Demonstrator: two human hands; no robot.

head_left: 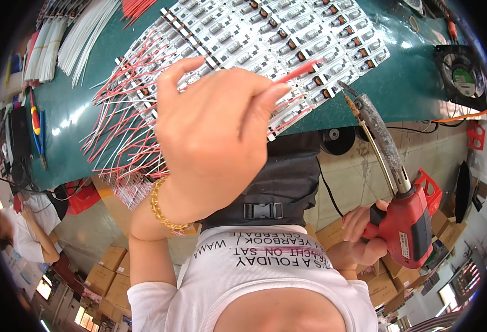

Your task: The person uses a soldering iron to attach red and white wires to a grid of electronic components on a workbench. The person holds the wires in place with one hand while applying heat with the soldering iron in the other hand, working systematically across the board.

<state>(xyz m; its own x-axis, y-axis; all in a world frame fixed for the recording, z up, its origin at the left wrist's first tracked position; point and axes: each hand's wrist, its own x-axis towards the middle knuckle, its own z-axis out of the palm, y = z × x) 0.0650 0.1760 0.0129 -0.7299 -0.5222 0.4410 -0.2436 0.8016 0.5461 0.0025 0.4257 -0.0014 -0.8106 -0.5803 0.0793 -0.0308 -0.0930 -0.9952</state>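
Observation:
My left hand (213,133), with a gold beaded bracelet at the wrist, is over the panel of small circuit boards (243,55). Its thumb and forefinger pinch a red wire (299,71), blurred, whose far end lies over the boards near the right side. My right hand (359,235) grips the handle of a red and black soldering gun (407,227). The gun's tip and thin brass-coloured feed tube point up at the panel's right edge, apart from the boards. Many red and white wires (124,127) trail off the panel's left side.
A green table mat (404,72) lies under the panel. Bundles of white wires (88,39) and a red-and-yellow-handled screwdriver (35,119) lie left. A black fan (462,77) stands at the right edge. Cardboard boxes (108,276) and another person (33,227) are below left.

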